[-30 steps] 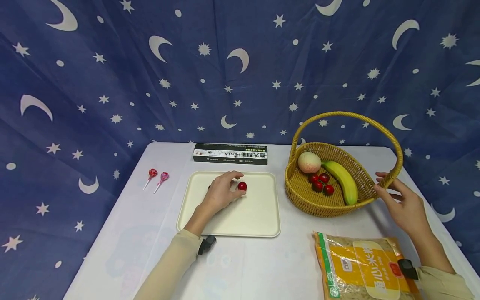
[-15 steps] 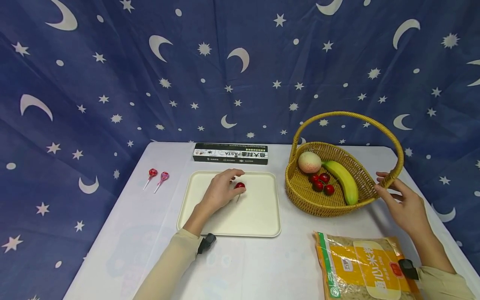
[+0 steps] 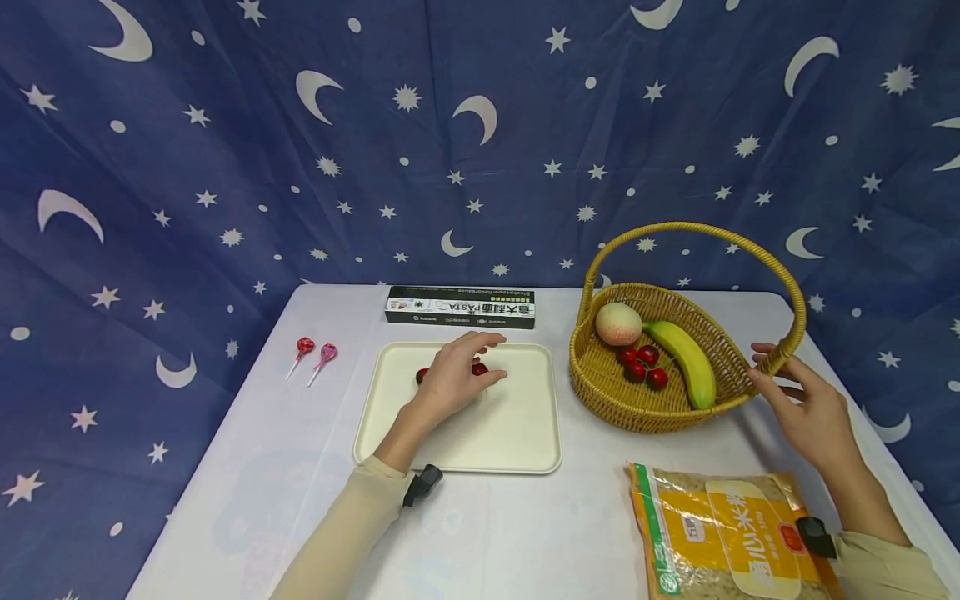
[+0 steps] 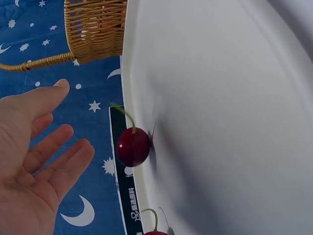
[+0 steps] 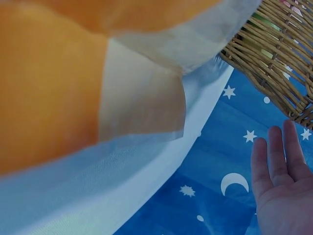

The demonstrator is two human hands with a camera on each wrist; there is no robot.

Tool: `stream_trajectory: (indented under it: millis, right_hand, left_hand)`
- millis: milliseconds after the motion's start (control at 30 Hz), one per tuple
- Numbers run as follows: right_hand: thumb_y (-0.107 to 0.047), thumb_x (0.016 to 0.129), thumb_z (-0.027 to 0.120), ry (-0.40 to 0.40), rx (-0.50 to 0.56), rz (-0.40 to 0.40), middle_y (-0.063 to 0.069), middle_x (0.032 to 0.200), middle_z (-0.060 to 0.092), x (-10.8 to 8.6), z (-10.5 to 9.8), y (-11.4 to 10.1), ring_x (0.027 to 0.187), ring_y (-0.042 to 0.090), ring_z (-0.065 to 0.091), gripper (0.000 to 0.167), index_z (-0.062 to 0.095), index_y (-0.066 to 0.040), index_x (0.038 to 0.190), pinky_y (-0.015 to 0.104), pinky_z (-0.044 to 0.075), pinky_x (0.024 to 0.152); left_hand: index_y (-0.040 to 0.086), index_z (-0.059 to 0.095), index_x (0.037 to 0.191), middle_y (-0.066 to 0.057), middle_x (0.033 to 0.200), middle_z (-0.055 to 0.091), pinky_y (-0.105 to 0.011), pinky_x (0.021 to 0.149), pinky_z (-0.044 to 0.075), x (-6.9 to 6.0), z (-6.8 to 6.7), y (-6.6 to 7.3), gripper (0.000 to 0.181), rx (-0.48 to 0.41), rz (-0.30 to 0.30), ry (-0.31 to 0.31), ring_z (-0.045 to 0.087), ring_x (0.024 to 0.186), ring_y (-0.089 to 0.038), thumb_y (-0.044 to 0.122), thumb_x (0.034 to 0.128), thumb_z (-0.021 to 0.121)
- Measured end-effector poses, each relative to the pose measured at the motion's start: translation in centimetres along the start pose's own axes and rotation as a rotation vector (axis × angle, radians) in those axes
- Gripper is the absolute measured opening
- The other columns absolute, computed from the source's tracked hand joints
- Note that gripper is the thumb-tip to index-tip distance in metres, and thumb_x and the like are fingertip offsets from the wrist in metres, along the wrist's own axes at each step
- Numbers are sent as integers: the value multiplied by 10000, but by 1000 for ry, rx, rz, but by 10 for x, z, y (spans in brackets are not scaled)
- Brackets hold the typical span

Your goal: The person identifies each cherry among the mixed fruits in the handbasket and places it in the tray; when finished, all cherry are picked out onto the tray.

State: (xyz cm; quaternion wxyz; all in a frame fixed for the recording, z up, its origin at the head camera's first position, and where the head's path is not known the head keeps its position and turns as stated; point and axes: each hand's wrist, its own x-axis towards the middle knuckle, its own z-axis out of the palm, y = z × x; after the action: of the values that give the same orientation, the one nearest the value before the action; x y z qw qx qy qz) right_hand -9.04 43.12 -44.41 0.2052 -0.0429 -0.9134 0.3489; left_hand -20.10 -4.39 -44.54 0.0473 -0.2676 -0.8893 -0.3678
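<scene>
My left hand [image 3: 453,379] hovers over the cream tray [image 3: 517,433], its fingers and thumb spread apart. A red cherry [image 3: 479,368] shows between thumb and fingers in the head view. From the left wrist, this stemmed cherry [image 4: 133,147] lies on the tray, apart from the hand [image 4: 39,152]. Another cherry [image 3: 422,377] is left of the knuckles. At the wicker basket's [image 3: 622,414] right side, my right hand [image 3: 813,412] holds the rim near the handle base, thumb in front and fingers behind. Its outer fingers [image 5: 277,152] look fairly straight from the right wrist.
Inside the basket are a peach [image 3: 618,324], a banana [image 3: 686,362] and several cherries [image 3: 635,372]. A pasta box [image 3: 461,307] lies behind the tray, two lollipops [image 3: 327,356] to its left. An orange noodle bag [image 3: 735,533] lies at front right.
My left hand has shifted slightly right, its fingers reaching past the cherry between them. That cherry has moved a little left, and the left cherry is more visible. The right hand and basket stay put.
</scene>
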Motion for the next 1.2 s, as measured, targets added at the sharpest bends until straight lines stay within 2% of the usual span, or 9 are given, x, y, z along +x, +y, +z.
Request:
stream_trajectory:
  millis: [100,267,400,633,767,967,1100,1200]
  right_hand:
    - [-285,1045,700,-1,-6,9,-484,1228,514,0,0,0,1064,-313,428,442,628,-136,1455,-83,354,807]
    - [-290,1046,699,-2,-7,14,-495,1223,494,0,0,0,1065,-312,424,444,626,-135,1456,-81,353,806]
    - [-289,1045,701,-1,-9,12,-493,1223,496,0,0,0,1066,-311,426,444,626,-140,1456,-76,360,809]
    - [-288,1045,700,-1,-8,13,-436,1251,556,0,0,0,1065,-304,431,436,631,-121,1443,-71,368,814]
    - [-299,1046,699,-1,-19,11,-423,1267,567,-1,-1,0,1069,-311,420,439,630,-135,1448,-68,369,815]
    - [-296,1046,700,6,-28,8,-495,1220,491,-1,-1,2,1069,-316,413,434,634,-150,1449,-69,367,815]
    - [-284,1046,700,7,-22,-4,-424,1276,566,0,0,3,1079,-314,427,423,639,-143,1440,-68,376,819]
    - [-282,1046,700,5,-25,-6,-336,1314,628,0,1,3,1081,-317,427,419,642,-132,1432,-70,377,819]
  left_hand:
    - [124,671,1396,-68,1360,729,-424,1001,605,2,1,3,531,9,1,-16,712,1189,-267,211,909,864]
    - [140,670,1390,-79,1352,720,-424,920,603,4,4,7,533,8,13,-24,708,1110,-311,240,905,867]
    - [149,682,1365,-43,1342,709,-431,911,597,5,7,12,514,11,21,-20,695,1082,-335,251,899,873]
    - [176,696,1338,-19,1348,698,-439,1076,565,10,14,20,485,44,63,-23,650,1294,-249,284,899,873]
    - [185,705,1316,-19,1354,690,-435,1111,550,12,16,25,466,60,94,-10,629,1326,-234,295,896,875]
    - [164,712,1309,-36,1354,689,-429,1089,556,18,19,33,459,6,129,-14,637,1311,-246,271,895,876]
    - [156,712,1313,-36,1358,683,-412,1015,573,22,23,40,452,-40,143,-27,640,1283,-236,256,902,870]
    - [144,709,1316,-36,1360,677,-408,1047,562,26,27,46,444,-47,161,-40,628,1296,-235,259,913,859]
